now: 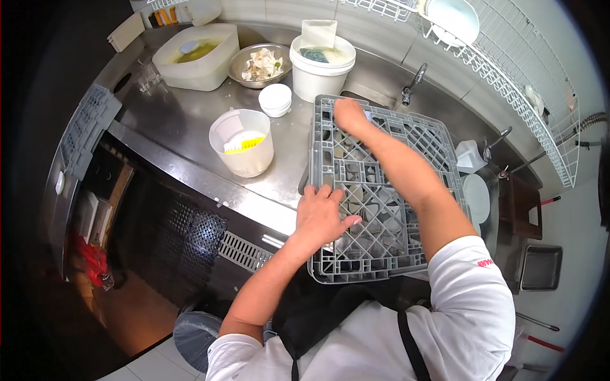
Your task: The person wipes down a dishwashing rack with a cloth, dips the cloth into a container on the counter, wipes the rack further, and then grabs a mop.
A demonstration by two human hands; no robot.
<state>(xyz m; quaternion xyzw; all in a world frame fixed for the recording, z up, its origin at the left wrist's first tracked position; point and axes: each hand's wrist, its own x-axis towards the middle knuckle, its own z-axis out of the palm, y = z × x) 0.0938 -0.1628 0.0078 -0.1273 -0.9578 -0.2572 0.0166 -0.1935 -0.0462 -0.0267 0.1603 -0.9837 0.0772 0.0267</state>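
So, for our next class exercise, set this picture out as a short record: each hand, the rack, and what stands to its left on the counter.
left hand: on the left side of the rack, thumb spread away from the fingers
right hand: at the rack's far left corner, fingers partly hidden
rack: grey, lattice-patterned; items beneath unclear
counter: shiny metal
nearest tub: whitish, brush with yellow inside
small bowls: white, stacked
metal bowl: holds pale scraps
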